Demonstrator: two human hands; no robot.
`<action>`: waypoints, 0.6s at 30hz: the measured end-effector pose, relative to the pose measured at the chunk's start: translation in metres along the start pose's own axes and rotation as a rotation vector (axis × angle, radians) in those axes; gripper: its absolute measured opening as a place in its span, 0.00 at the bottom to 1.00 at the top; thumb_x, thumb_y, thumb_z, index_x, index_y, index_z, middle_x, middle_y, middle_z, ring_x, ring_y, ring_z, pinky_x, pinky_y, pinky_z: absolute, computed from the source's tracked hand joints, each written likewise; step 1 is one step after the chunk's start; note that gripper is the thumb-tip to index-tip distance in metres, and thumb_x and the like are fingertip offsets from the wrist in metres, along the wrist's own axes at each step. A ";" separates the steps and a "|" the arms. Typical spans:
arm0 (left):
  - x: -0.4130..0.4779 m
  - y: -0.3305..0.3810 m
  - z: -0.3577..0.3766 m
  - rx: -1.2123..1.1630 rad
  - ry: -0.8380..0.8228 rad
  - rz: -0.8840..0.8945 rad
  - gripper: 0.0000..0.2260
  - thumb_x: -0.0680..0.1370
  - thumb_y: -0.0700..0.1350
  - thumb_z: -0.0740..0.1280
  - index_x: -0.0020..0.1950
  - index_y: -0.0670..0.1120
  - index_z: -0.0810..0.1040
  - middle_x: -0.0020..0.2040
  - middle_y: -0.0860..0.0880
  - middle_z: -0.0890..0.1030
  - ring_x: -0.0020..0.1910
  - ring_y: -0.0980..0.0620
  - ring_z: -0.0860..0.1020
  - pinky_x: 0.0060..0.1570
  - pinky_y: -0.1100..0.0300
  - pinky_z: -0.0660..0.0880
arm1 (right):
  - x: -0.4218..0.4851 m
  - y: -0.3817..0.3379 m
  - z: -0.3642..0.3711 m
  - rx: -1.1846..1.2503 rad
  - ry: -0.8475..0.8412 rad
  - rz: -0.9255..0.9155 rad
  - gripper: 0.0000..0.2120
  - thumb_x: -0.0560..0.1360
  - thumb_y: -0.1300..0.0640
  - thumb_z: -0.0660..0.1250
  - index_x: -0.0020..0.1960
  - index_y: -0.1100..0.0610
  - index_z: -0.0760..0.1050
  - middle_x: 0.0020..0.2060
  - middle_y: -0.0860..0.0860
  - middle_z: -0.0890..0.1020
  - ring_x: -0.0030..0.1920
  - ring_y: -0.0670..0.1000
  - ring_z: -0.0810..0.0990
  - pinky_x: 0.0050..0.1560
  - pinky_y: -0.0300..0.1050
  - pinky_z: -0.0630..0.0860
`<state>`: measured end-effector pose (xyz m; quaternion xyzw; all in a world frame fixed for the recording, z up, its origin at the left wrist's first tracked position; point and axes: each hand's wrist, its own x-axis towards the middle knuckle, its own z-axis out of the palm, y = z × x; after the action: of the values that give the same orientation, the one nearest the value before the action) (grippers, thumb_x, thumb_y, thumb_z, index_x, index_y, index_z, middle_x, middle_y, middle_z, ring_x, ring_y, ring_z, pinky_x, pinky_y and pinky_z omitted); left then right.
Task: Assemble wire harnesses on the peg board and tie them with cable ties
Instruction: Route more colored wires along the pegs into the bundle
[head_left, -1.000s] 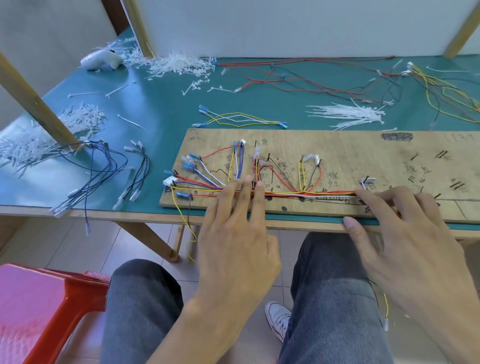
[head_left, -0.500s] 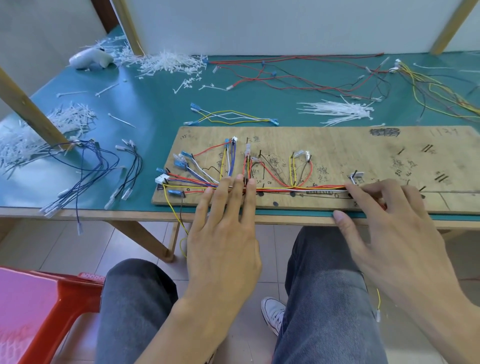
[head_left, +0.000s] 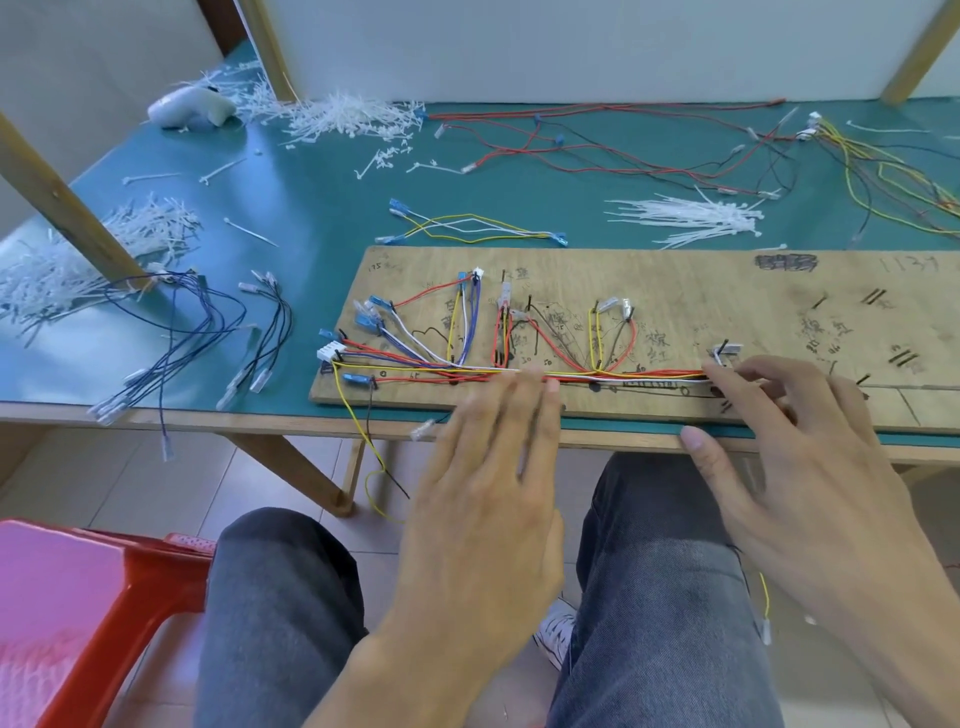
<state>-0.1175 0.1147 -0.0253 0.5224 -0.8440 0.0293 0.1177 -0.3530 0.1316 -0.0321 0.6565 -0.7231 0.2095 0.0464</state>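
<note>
Head view: left hand (head_left: 488, 483) and right hand (head_left: 821, 467), fingers uncurled, flatten multicoloured wire bundle (head_left: 623, 373) on wooden peg board (head_left: 727, 291); tying likely next, needing white plastic cable ties (head_left: 691, 221) at one o'clock

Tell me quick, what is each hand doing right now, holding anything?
Left hand: open, straight fingers on the wire bundle, holding nothing.
Right hand: open, fingers spread, fingertips at the same bundle, thumb apart.

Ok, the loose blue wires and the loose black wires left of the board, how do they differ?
The blue wires are the bigger bunch; the black wires are only a few. The blue wires spread in wide loops, while the black wires lie in one narrow curve. One blue wire hangs over the table edge; the black wires stay on the green mat. Both end in pale terminals.
</note>
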 end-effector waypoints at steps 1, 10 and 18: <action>-0.001 0.002 -0.002 -0.007 -0.006 0.029 0.32 0.75 0.46 0.63 0.80 0.41 0.68 0.78 0.44 0.71 0.78 0.43 0.67 0.78 0.50 0.58 | 0.000 0.001 0.000 0.011 0.006 0.000 0.26 0.78 0.45 0.67 0.74 0.53 0.74 0.66 0.51 0.72 0.63 0.62 0.71 0.54 0.63 0.79; 0.010 0.004 -0.018 0.050 -0.130 0.065 0.28 0.69 0.45 0.72 0.69 0.40 0.80 0.64 0.46 0.81 0.65 0.44 0.78 0.73 0.53 0.69 | 0.015 -0.003 0.004 0.047 0.113 -0.048 0.22 0.79 0.40 0.63 0.69 0.49 0.76 0.66 0.49 0.72 0.65 0.62 0.67 0.58 0.63 0.77; 0.019 -0.004 -0.027 -0.018 -0.112 0.118 0.18 0.69 0.44 0.70 0.59 0.46 0.82 0.56 0.50 0.82 0.57 0.47 0.77 0.60 0.54 0.75 | 0.038 -0.040 -0.011 0.216 0.147 -0.241 0.10 0.80 0.48 0.68 0.56 0.52 0.84 0.53 0.46 0.81 0.57 0.56 0.74 0.59 0.45 0.69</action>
<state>-0.1173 0.1011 0.0054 0.4714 -0.8789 -0.0009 0.0731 -0.3213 0.0979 0.0009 0.7226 -0.6071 0.3263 0.0530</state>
